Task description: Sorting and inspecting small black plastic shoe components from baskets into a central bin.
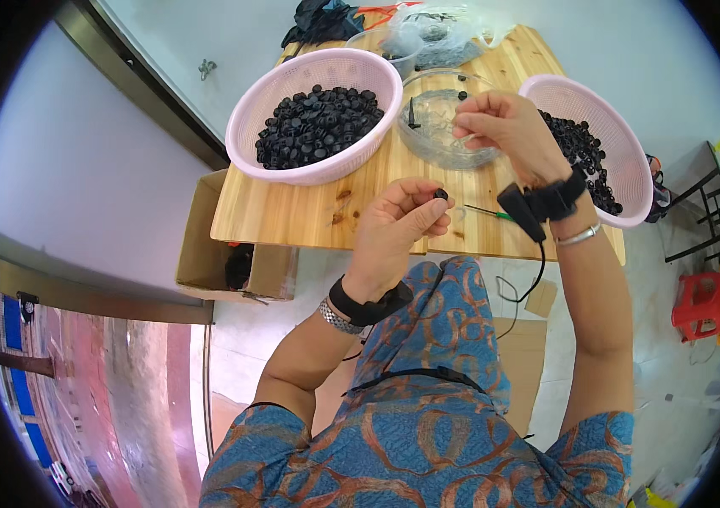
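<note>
The left hand pinches a small black part between thumb and fingertips, just above the table's near edge. Its round end faces up toward the head; its long axis is too small to tell. The right hand's fingers bunch over the clear bowl; whether they grip anything, I cannot tell. Nearby, a thin tool points leftward.

Head camera, left of a worn fisheye pair; faces steeply down past wearer's lap; left hand and right hand close below, over wooden table; outer edges bowed
</note>
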{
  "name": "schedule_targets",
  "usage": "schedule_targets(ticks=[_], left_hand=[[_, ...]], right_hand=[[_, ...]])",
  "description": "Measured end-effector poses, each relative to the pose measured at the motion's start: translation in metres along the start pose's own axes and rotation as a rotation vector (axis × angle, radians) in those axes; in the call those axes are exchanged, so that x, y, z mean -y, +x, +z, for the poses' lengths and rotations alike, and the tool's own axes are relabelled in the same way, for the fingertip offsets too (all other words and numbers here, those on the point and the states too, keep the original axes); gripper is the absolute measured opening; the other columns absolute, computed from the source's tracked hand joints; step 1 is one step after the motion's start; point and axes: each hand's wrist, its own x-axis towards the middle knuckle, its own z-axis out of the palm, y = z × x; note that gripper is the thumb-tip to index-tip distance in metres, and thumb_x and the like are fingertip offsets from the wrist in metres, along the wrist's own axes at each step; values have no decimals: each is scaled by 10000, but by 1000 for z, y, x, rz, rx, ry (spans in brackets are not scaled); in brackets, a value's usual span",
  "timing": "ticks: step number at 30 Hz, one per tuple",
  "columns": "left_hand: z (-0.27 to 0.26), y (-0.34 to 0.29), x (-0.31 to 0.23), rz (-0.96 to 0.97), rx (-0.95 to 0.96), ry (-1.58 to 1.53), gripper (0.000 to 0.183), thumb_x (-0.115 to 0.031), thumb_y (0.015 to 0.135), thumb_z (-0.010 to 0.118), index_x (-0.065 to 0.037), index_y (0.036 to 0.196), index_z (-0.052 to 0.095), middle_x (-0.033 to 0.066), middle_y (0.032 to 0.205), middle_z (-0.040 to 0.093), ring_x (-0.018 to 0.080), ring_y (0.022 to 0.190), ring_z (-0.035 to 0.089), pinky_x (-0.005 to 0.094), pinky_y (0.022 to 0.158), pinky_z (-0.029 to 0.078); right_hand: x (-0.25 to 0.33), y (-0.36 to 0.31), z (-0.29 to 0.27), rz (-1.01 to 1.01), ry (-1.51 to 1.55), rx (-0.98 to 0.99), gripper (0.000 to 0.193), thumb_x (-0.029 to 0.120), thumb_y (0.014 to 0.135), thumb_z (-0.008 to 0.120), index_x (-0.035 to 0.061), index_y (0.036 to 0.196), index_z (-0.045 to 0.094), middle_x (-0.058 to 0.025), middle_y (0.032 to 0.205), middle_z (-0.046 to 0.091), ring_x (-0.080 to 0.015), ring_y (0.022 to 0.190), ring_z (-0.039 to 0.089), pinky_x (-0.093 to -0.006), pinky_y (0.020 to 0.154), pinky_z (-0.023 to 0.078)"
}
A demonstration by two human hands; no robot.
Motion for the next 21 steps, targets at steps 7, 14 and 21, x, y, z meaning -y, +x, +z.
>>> schedule_targets(ticks=[7,14,21], left_hand=[[3,-4,-2,18,-7,-27,217,-11,832,569,-19,1047,547,102,931,619,123,732,597,236,686,505],[14,-10,0,43,11,28,208,-4,807,603,5,1009,554,88,896,620,121,735,588,229,677,493],[26,-16,1,165,23,282,171,1,802,607,13,967,562,85,856,623,120,721,587,223,651,480]], right_hand=[[-11,-57,20,107,390,119,131,106,820,618,11,910,610,-30,798,607,-72,664,550,-190,557,433],[-10,-87,26,-29,280,87,106,83,829,603,3,899,601,-23,864,593,-63,710,538,-185,578,434],[-7,-101,25,-265,-42,-6,64,43,799,609,-1,845,601,-38,855,582,-71,719,534,-188,581,432]])
